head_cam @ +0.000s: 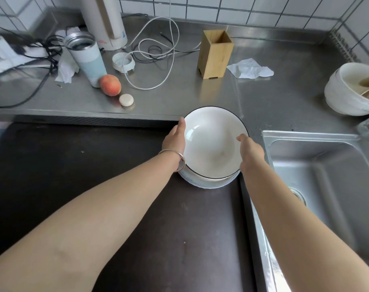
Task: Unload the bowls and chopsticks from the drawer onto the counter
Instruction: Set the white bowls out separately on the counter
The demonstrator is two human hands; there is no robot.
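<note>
Head view: I see my left hand (175,138) and right hand (250,151) clasping a stack of white bowls (213,142) above the steel counter's (200,98) near edge; tilting could slide the top bowl off.

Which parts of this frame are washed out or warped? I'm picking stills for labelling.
Head view: wide-angle bending curves the counter edge and wall tiles; glare whitens the sink rim at lower right; soft reflections streak the steel. The bowl, held by left hand and right hand, is sharp enough, but its white interior shows little detail.
</note>
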